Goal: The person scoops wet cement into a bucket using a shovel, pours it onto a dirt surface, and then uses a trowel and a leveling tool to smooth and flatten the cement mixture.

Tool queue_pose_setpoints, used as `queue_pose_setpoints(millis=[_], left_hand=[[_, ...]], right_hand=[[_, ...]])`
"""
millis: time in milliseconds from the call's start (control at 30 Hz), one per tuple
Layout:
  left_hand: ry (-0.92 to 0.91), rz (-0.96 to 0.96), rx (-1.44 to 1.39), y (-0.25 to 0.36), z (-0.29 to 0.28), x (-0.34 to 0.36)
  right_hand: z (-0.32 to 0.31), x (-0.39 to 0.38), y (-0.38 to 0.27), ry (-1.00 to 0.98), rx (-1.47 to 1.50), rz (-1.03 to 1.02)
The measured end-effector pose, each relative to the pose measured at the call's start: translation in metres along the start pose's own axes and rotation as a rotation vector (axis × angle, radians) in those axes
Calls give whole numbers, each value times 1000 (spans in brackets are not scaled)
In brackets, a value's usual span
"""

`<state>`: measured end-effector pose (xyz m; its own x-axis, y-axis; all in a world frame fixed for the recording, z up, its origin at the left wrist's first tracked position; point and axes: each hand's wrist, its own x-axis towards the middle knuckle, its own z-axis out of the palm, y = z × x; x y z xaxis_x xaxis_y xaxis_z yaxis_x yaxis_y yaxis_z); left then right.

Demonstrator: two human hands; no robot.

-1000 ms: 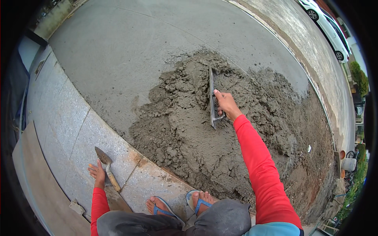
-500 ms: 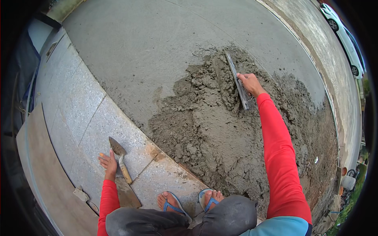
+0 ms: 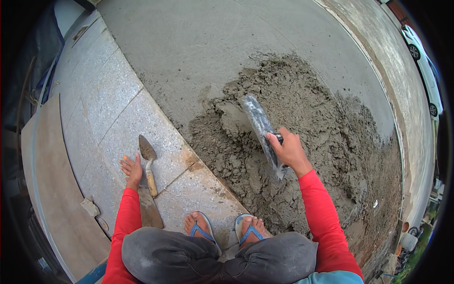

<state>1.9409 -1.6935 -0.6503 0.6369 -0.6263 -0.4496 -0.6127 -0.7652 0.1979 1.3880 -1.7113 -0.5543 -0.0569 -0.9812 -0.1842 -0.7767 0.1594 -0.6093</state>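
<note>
the steel float (image 3: 257,118) is over the heap of wet concrete (image 3: 302,90), ahead of the feet and to the right. the right hand (image 3: 289,149) keeps its grip closed around the handle on the float's back, maybe because this leaves the flat face free for the concrete. its long axis runs slantwise: one end points away and to the left, the other comes back toward the person. the blade seems tilted; how much of it touches, i cannot tell. the left hand (image 3: 132,171) has its grip wide, fingers spread, just beside the pointing trowel (image 3: 147,149). this trowel lies on the tiles (image 3: 123,118), tip away, wooden handle toward the person, probably so it can be reached easily.
</note>
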Motion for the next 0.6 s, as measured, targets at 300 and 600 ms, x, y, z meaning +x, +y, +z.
queue_pose_setpoints(millis=[300,600], left_hand=[[-68,-16,-19,1,5,-5],[-38,12,-26,2,12,11]], right_hand=[[15,6,84,142,156,466],[69,-38,-18,-256,84,70]])
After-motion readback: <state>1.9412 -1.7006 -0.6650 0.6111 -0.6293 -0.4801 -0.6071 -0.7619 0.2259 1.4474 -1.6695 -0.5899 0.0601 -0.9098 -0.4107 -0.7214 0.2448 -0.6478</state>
